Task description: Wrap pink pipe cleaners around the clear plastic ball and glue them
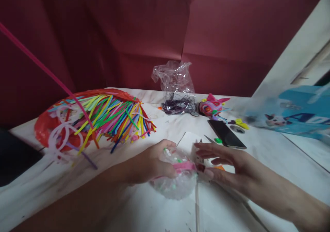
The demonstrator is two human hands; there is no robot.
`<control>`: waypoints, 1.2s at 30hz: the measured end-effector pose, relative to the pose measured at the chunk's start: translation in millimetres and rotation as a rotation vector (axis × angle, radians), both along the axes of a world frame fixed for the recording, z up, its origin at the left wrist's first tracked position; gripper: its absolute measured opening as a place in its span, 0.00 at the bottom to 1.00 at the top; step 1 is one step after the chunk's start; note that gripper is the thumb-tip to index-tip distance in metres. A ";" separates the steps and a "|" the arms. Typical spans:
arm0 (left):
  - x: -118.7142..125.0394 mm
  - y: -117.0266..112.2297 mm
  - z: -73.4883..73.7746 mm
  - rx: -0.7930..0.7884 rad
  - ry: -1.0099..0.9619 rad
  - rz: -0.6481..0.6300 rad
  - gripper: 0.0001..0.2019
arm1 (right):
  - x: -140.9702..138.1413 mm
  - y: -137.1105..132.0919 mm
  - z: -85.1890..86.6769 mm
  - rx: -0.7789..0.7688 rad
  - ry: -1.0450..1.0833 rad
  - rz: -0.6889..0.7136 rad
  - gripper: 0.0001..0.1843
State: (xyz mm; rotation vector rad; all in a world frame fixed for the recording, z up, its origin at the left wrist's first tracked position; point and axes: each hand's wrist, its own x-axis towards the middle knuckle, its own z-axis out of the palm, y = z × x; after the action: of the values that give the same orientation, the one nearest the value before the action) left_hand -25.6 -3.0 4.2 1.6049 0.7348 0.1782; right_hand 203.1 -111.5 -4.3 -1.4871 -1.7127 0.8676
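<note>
My left hand (151, 165) is wrapped around a rounded, see-through bundle (177, 187) with a pink band (184, 166) and small white and green bits inside; blur hides its exact kind. Close to its right side is my right hand (237, 165), fingers apart and pointing left. Whether its fingertips touch the bundle I cannot tell. Behind and partly under the right hand lie white paper (189, 141), a pointed metal tool (209, 139) and something orange (220, 167), mostly covered.
Many coloured pipe cleaners (113, 117) lie on a red plastic bag (42, 129) at left. Further back stand a clear bag (177, 77) with dark contents and a pink, colourful figure (211, 106). A phone (227, 134) and a blue printed package (304, 105) are at right.
</note>
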 end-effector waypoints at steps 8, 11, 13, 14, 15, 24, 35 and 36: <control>-1.4 0.4 -5.5 -0.037 -0.044 -0.019 0.32 | -11.9 12.1 -5.8 0.044 -0.071 -0.146 0.41; -1.6 2.5 -6.4 -0.055 -0.051 -0.027 0.30 | -10.0 9.9 -5.9 0.055 -0.056 -0.091 0.42; -1.4 3.6 -6.9 -0.042 -0.060 -0.030 0.29 | -6.7 8.3 -5.3 0.050 -0.056 -0.073 0.41; -1.1 4.0 -7.1 -0.030 -0.062 -0.030 0.29 | -4.1 7.7 -5.0 0.046 -0.059 -0.071 0.40; -0.8 4.2 -7.4 -0.021 -0.063 -0.029 0.28 | -0.7 7.2 -4.8 0.042 -0.062 -0.070 0.40; 2.4 6.9 -11.0 -0.029 -0.066 0.026 0.28 | 29.8 -10.6 -24.1 0.025 -0.374 -0.121 0.34; 5.0 8.6 -14.5 -0.077 -0.216 0.100 0.36 | 15.0 -21.1 -38.0 0.123 -0.200 -0.116 0.28; 5.1 7.8 -15.8 -0.072 -0.230 0.101 0.38 | 12.1 -21.4 -37.9 0.099 -0.116 -0.103 0.30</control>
State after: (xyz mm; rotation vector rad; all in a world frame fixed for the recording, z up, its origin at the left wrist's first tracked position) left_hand -20.6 4.8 -11.6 1.4509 0.6363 0.3990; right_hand 215.2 -132.9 -42.3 -1.5699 -1.7193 0.6456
